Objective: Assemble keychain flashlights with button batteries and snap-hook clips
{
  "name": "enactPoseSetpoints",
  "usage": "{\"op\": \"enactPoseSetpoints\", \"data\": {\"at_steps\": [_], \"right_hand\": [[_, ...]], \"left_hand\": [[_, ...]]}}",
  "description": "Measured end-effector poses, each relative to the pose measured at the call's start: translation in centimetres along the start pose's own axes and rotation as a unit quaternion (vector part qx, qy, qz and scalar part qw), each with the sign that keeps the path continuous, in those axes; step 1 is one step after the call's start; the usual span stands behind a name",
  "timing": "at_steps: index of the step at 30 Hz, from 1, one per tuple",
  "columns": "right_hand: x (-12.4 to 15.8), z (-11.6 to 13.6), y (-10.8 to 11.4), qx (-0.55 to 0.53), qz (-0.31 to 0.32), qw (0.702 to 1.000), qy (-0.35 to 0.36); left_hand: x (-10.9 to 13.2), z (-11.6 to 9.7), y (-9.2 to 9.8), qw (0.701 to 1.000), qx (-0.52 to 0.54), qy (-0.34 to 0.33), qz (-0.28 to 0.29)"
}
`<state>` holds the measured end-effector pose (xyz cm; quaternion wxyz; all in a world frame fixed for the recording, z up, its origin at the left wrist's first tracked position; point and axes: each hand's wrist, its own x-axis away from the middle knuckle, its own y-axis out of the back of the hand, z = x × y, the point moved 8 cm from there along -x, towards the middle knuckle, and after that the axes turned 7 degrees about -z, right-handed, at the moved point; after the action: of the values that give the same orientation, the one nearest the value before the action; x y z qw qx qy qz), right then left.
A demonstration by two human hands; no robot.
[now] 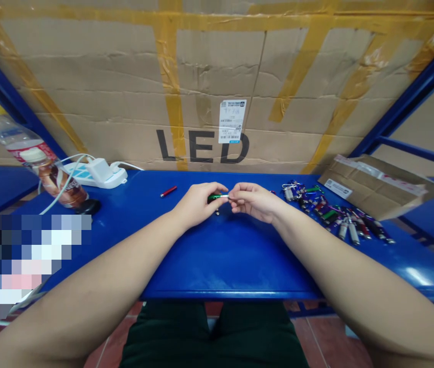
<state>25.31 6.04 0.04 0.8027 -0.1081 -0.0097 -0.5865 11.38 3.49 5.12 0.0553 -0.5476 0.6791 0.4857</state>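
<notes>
A small green tube with a silver end (217, 197) lies level between my two hands, above the blue table (224, 260). My left hand (201, 202) is closed round its green part. The fingertips of my right hand (251, 199) pinch together at its silver end; whether they hold a separate small piece is too small to tell. Just below the tube, tiny shiny pieces (217, 212) rest on the table. A red tube (168, 191) lies by itself to the left of my left hand.
Many-coloured small metal tubes (329, 214) lie piled at the right, beside an open cardboard box (373, 186). Two bottles (53, 174) and a white power strip (104, 175) stand at the left. A large carton (124, 92) rises behind the table.
</notes>
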Motion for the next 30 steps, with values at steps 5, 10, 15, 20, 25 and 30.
{"op": "enactPoseSetpoints", "data": {"at_steps": [5, 10, 15, 20, 25, 30], "right_hand": [[0.6, 2.1, -0.3, 0.096, -0.007, 0.988, 0.124], [2.1, 4.0, -1.0, 0.295, -0.008, 0.915, 0.275], [3.3, 5.2, -1.7, 0.462, 0.005, 0.808, 0.366], [4.1, 5.6, -2.6, 0.524, 0.034, 0.738, 0.424], [3.5, 5.0, -2.4, 0.472, 0.039, 0.786, 0.397], [1.6, 2.9, -1.3, 0.321, 0.041, 0.922, 0.212]], "left_hand": [[-0.1, 1.6, 0.1, 0.997, 0.012, 0.072, 0.017], [0.0, 2.2, -0.6, 0.989, 0.071, 0.118, 0.059], [0.0, 2.2, -0.9, 0.984, 0.101, 0.121, 0.087], [0.2, 1.9, -0.9, 0.984, 0.107, 0.118, 0.086], [0.4, 1.5, -0.8, 0.987, 0.105, 0.101, 0.070], [0.3, 0.9, -0.5, 0.992, 0.095, 0.069, 0.056]]}}
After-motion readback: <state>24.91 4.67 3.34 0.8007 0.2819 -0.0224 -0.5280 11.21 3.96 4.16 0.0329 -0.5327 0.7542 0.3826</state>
